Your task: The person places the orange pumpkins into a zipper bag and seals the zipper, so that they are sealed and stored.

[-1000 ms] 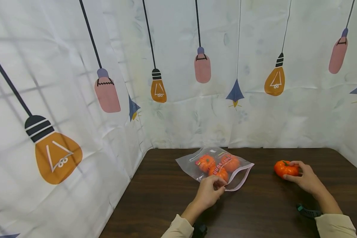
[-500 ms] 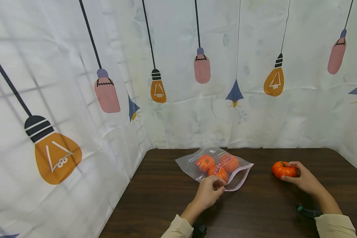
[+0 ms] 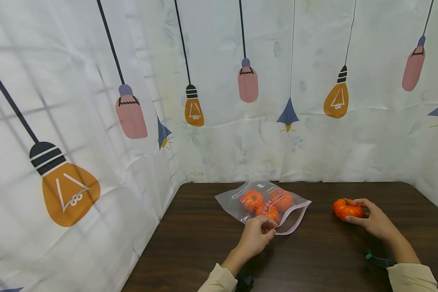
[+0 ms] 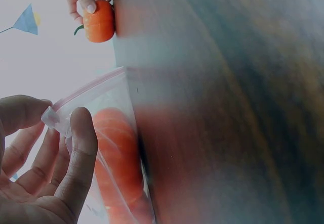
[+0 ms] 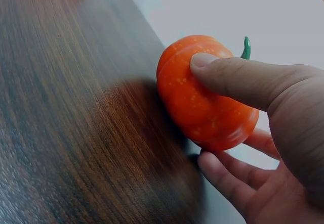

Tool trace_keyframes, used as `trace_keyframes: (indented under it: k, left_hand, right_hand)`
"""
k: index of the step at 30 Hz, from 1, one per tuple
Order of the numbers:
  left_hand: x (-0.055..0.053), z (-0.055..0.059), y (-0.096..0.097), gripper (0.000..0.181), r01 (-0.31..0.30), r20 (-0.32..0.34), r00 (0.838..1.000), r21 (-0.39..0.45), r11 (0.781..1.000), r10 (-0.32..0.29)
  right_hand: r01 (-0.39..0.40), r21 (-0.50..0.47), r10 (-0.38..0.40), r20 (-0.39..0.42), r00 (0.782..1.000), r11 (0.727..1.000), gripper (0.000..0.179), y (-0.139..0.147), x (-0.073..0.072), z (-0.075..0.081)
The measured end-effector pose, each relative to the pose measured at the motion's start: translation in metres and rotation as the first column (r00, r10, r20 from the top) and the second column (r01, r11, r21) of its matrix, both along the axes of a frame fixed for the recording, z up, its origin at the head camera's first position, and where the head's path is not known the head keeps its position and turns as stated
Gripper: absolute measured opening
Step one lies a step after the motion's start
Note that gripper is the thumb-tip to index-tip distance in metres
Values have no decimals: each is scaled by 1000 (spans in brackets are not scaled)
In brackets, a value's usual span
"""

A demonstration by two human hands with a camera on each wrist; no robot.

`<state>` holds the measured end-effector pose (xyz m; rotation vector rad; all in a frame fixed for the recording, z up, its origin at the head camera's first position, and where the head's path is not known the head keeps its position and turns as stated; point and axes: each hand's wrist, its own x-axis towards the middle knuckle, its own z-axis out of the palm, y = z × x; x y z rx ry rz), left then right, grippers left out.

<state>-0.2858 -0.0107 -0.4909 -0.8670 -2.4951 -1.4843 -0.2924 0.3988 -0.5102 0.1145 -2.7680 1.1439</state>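
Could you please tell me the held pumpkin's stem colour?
The stem is green; the right wrist view shows it best.

I see a curving line of pink lettering and a small white mark on the clear plastic bag with a pink zip edge, but from my end I can't read either of them.

"Where does my head camera look?"
"Forward and down from above the table, the farthest back of the three, with patterned cloth at twelve o'clock."
"And my wrist cameras?"
"Both close in, rolled sideways: I get the table towards three o'clock on the left, eight on the right."
"Shared ground?"
"The lone orange pumpkin: four o'clock from the head, eleven from the left wrist, large and near centre from the right."
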Motion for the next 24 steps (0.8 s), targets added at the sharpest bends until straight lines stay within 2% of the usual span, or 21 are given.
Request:
trace_keyframes:
  k: [16,24]
  left_hand:
    - [-1,-1,-1,9,-7,2,1000,-4,1000,7]
    - [-1,0,-1,8,-8,8,1000,-4,1000,8]
  right_hand:
    - [-17,-22,16,-31,999,1000,59,-6,1,5]
    - [-39,-25,37,-71,997,999,55,-9,-1,9]
